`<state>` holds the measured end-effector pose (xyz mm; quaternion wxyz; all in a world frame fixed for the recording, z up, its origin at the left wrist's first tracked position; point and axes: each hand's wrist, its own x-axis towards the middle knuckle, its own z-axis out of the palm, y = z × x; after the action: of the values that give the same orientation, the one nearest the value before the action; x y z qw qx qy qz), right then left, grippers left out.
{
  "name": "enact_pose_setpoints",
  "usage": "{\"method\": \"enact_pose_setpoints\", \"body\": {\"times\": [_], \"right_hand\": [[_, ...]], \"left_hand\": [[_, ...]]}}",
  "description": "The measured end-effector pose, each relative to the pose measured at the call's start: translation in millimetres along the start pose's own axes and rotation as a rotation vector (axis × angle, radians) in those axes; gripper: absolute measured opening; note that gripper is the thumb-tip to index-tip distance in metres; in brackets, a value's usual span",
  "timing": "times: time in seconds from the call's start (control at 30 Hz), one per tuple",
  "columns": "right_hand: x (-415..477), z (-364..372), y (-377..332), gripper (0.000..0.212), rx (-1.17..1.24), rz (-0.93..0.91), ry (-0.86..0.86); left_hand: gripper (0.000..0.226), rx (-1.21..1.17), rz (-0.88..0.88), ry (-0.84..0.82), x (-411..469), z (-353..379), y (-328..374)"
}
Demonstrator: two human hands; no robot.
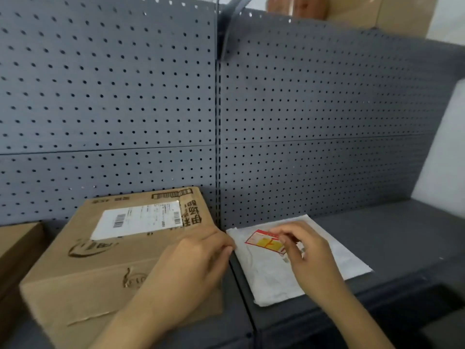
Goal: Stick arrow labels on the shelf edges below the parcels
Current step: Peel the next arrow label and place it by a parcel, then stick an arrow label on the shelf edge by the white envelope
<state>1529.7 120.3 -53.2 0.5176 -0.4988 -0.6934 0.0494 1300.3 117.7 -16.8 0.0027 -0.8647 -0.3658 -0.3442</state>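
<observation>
— What sort of place is this?

— A parcel depot or pickup station, by the look of it. Dark grey perforated metal back panels (108,91) rise behind a dark grey metal shelf (392,238).

— And the goods?

— A brown cardboard shipping box with a white barcode label (105,250), and a flat white plastic mailer bag (266,278) with a red and yellow sticker (264,241).
</observation>
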Motion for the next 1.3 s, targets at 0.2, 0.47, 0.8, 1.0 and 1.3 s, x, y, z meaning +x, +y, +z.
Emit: {"method": "enact_pose_setpoints", "body": {"times": [0.2,0.47,0.8,1.0,1.3], "right_hand": [[-52.0,-34.5,37.0,0.028,0.024,0.034,-0.047],[-78.7,-61.6,88.3,0.024,-0.005,0.203,-0.137],[-95.2,-56.1,135.7,0.027,-0.024,0.258,-0.179],[-99.2,-62.3,136.3,0.032,0.034,0.279,-0.136],[-106.3,-60.1,144.6,0.024,-0.156,0.153,-0.149]], "left_hand": [[0.027,-0.061,-0.029,-0.036,-7.9,65.4,51.5],[0.025,-0.104,-0.08,-0.2,-29.5,142.7,75.4],[0.03,-0.059,-0.078,-0.265,-25.3,217.5,80.4],[0.034,-0.021,-0.054,-0.196,-28.4,227.6,87.5],[0.034,-0.029,-0.047,-0.111,-35.2,233.2,90.7]]}}
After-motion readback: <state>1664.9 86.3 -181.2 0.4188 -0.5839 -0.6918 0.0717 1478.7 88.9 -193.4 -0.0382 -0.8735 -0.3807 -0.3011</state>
